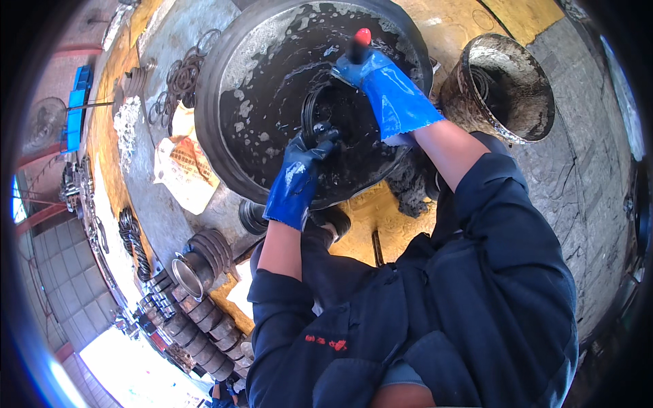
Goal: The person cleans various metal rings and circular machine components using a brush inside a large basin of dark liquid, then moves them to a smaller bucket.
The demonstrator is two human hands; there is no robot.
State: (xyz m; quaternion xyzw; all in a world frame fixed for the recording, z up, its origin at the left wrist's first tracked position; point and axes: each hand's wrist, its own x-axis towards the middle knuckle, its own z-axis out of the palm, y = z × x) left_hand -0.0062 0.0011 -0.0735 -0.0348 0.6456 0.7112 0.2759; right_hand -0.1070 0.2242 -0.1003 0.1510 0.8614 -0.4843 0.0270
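A wide round basin (207, 126) of dark liquid with patches of foam sits in front of me. My left hand (294, 178), in a blue rubber glove, is closed on the near edge of a dark grooved metal ring (309, 109) inside the basin. The ring stands tilted, wet and blackened. My right hand (381, 81), also gloved in blue, is over the far right of the ring. It is closed round a dark handle with a red end (363, 36); the working end of this tool is hidden by the glove.
A dirty, crusted bucket (517, 126) stands right of the basin. On the left lie a printed sack (183, 173) and a heap of dark rings (183, 78). Rows of metal cylinders (197, 333) and a metal pot (190, 275) are at lower left. Dark rags (408, 187) lie by the basin.
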